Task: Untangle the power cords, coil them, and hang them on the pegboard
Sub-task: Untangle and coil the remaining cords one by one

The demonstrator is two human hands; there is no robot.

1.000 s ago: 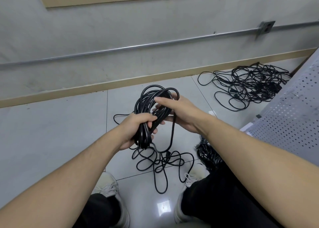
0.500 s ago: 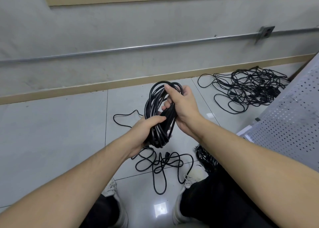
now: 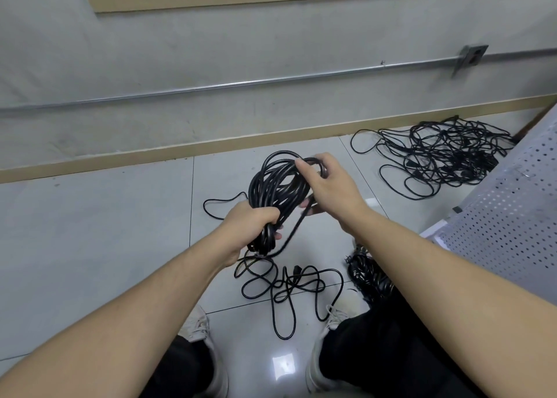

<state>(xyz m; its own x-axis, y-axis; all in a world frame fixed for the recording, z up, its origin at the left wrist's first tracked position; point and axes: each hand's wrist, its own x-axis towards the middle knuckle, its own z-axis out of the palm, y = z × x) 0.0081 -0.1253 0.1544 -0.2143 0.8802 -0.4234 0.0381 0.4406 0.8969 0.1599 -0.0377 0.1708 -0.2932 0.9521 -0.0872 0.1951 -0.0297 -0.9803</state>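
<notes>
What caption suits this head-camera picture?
Both hands, left hand and right hand, grip a black cord coil; a tangled pile lies near the wall.

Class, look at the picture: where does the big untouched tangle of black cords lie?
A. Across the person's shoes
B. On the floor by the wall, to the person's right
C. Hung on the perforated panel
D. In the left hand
B: the tangle of cords lies spread on the floor tiles beside the baseboard, clear of both hands.
</notes>
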